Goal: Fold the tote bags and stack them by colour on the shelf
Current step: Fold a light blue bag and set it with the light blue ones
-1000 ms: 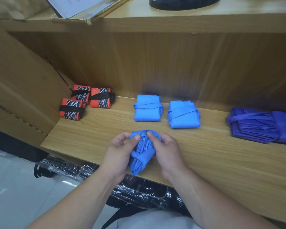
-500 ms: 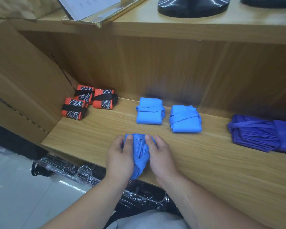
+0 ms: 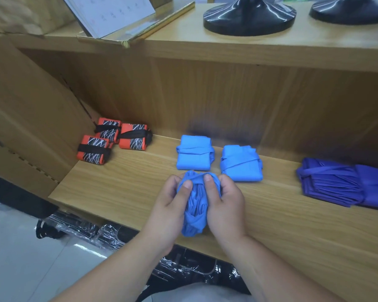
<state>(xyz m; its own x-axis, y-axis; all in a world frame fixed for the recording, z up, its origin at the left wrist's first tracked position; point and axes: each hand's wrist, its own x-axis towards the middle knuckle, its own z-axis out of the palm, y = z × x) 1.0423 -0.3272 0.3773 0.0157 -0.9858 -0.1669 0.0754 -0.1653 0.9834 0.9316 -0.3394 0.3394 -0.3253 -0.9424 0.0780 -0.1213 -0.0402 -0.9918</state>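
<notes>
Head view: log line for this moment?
left hand, right hand: grip light-blue bag | at shelf front edge | not yet stacked

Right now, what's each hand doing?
Left hand: gripping the light blue bag bundle.
Right hand: gripping the same bundle from the other side.

both hands' grip on blue bundle (image 3: 194, 205) | shelf (image 3: 118, 184) | left hand (image 3: 170, 203) | right hand (image 3: 225, 205)

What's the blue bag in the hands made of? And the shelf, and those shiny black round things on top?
The blue bag looks like soft cloth, maybe nylon or polyester: it crumples into fine creases with a faint sheen. The shelf looks like wood or wood-look board, matt, with grain lines. The black bases look like glossy plastic or painted metal: bright reflections show, but not which.
</notes>
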